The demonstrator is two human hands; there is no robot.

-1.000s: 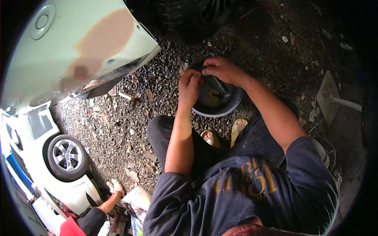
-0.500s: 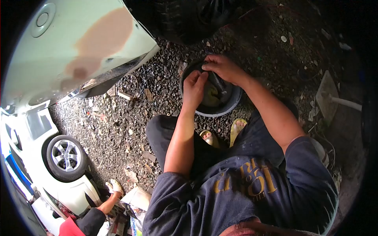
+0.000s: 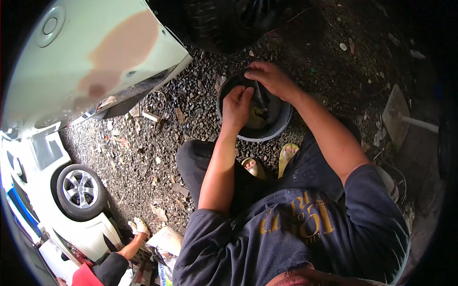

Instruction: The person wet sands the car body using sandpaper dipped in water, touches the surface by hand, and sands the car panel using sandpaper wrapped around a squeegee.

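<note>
Holding our left hand (image 3: 236,109) and right hand (image 3: 276,82) slightly farther apart now, we curl both grips, their contents impossible to tell, over the basin (image 3: 263,139) where the yellowish thing (image 3: 260,114) lies, the gap between them widened.

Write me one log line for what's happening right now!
left hand: over tub | right hand: over tub | contents: yellowish item | ground: gravel | held item: unclear
</note>
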